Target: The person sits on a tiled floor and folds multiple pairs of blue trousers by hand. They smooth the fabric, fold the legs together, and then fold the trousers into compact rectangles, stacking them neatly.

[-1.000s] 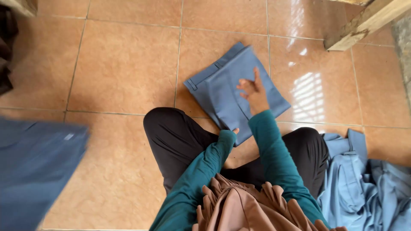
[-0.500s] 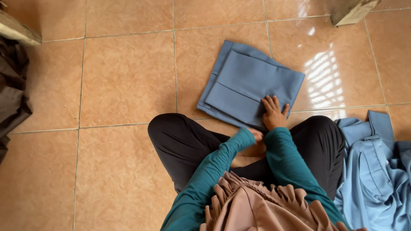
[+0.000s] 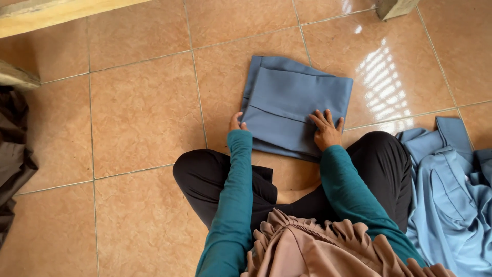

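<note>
A folded slate-blue garment (image 3: 294, 100) lies flat on the tan floor tiles in front of my crossed legs in black trousers. My left hand (image 3: 236, 123) grips its near left edge, with the fingers tucked under the cloth. My right hand (image 3: 326, 129) rests palm down on the near right corner, fingers spread. Both arms wear teal sleeves.
A heap of light blue clothes (image 3: 453, 190) lies on the floor at my right. Dark brown cloth (image 3: 13, 154) sits at the left edge. A wooden beam (image 3: 56, 13) runs along the top left, and a wooden post foot (image 3: 394, 7) stands at the top right.
The view has shifted, so the folded garment sits squarer in front of me. My left hand has come out to its left edge; my right hand stays pressed on it.
</note>
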